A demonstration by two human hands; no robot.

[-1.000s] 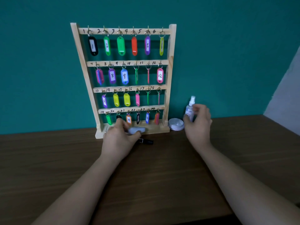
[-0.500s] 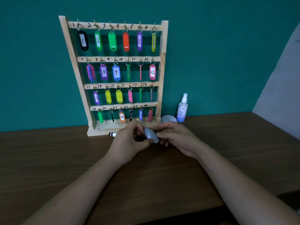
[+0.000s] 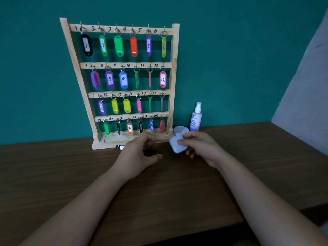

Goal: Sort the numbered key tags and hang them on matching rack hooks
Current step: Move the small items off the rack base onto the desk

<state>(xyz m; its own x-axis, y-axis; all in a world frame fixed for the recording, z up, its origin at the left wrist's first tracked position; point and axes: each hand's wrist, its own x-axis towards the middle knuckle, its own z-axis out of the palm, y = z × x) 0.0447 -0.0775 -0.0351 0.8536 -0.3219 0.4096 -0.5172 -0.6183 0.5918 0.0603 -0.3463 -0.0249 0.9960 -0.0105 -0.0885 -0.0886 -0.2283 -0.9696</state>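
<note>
- The rack (image 3: 174, 77) is being filled fully by 24 key tags (image 3: 123, 79); sorting appears finished.
- A small white case (image 3: 177, 145) is being gripped by the right hand (image 3: 200, 148).
- The left hand (image 3: 136, 157) is being held slack and empty over a marker (image 3: 150, 152).
- Next, tag numbers are probably being checked against hook numbers.

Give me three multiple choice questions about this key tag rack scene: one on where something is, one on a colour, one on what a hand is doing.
1. Where does the spray bottle stand relative to the wooden rack?
A) to its left
B) on the table, to its right
C) on its top rail

2. What colour is the tag on hook 1?
A) orange
B) yellow
C) black

3. What is the right hand doing?
A) holding a small white case
B) lying flat on the table
C) hanging a tag

Answers:
1 B, the bottle stands just past the rack's right post.
2 C, the tag marked 1 is black.
3 A, its fingers curl round the case.
</note>
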